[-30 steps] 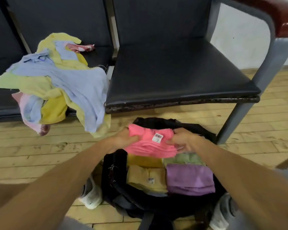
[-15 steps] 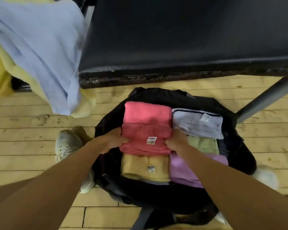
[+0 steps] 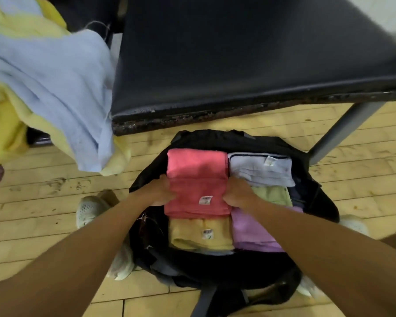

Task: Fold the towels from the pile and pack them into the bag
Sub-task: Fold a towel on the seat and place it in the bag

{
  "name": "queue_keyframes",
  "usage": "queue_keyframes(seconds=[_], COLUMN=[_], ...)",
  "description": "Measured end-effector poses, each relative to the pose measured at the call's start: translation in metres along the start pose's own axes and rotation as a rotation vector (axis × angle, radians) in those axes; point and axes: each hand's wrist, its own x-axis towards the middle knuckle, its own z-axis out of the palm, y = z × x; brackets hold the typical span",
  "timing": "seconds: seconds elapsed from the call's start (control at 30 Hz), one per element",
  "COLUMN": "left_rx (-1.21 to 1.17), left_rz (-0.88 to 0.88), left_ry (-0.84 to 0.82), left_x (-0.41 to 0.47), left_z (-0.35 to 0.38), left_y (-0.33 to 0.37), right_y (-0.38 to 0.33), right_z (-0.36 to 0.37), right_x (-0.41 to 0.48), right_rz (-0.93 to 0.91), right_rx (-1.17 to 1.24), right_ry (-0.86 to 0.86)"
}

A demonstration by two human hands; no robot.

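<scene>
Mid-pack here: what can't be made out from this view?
Head view only:
Fingertips of the left hand and right hand: tucked beneath the pink towel they grip.
The labels: too small and blurred to read.
The pile: cut off by the left edge, blurred.
The bag beneath the folded towels: covered by them.

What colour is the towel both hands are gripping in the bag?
Pink towel, small white tag; head view shows it best.

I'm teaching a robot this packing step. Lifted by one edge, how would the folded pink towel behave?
Probably floppy: the pink towel is soft layered cloth, so its fold would likely sag open. Seemingly light: the left hand and right hand grip just its sides.
</scene>
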Motion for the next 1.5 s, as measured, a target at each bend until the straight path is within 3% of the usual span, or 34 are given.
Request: queue_keyframes(seconds=[0.17,0.27,0.5,0.63,0.83,1.03,1.23,1.3,1.5], left_rx=[0.057,-0.079,-0.374,-0.502,-0.378,-0.326,-0.316,-0.323,-0.269], left_rz=[0.23,0.274,0.452,0.416,0.279,0.315,0.305,0.303,0.323], left_ry=[-0.031,-0.041,0.238,0.507,0.861,0.936,0.891,0.886,0.85], left_x=[-0.055,-0.109,-0.193,-0.199,-0.176,-0.166,-0.161,-0.162,-0.172], left_z=[-0.046,-0.074,-0.146,-0.188,-0.197,-0.193,-0.186,-0.187,-0.196], left_y=[0.015,0.029,0.023,0.0,-0.06,-0.094,-0.092,-0.086,-0.057], right_y=[-0.018,-0.035,-0.105,-0.154,-0.225,-0.275,-0.288,-0.286,-0.261], right_z=[-0.055,-0.092,-0.165,-0.187,-0.172,-0.132,-0.13,-0.138,-0.186], right_x=[-0.041,-0.069,-0.128,-0.13,-0.102,-0.07,-0.066,-0.07,-0.084], right_rz=[-0.153,-0.25,-0.6,-0.692,-0.773,-0.793,-0.737,-0.72,-0.576], right_rx=[-0.149,-0.052,0.093,0.18,0.247,0.193,0.093,0.184,0.885], right_ry=[-0.034,-0.087,0.053,0.17,0.327,0.322,0.417,0.433,0.363])
